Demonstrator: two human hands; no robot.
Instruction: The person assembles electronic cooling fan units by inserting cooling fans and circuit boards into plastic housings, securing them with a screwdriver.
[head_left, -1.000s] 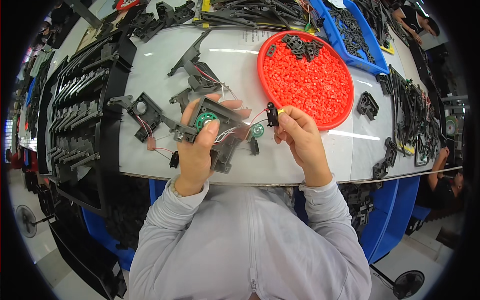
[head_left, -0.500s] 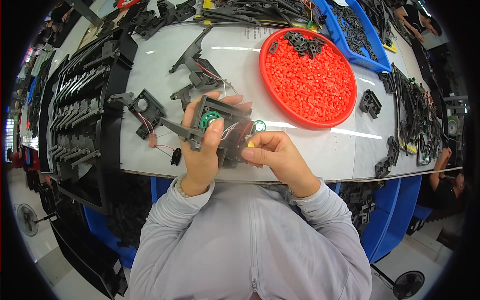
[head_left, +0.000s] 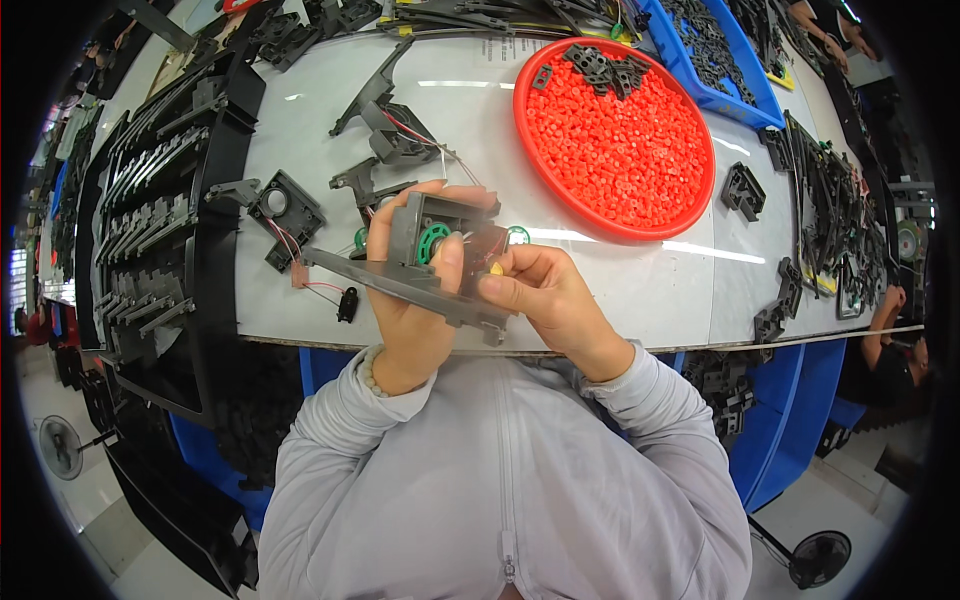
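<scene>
My left hand is closed around a dark grey plastic housing, held above the front of the table. A long grey arm of this housing slants across in front of my palm. Inside the housing sits a round green speaker, with my left thumb against it. My right hand pinches a small yellow piece at the housing's right side, among thin wires. What the yellow piece is does not show clearly. Another green disc shows just behind my right fingers.
Grey housings with wires lie left of my hands, and another one lies beyond. A red round tray of small red pieces stands at the back right, beside a blue bin. At the left is a black rack of grey parts.
My left hand has turned the housing, so its long arm now crosses lower, in front of the palm. My right hand keeps its pinch on the yellow piece and has shifted slightly.
</scene>
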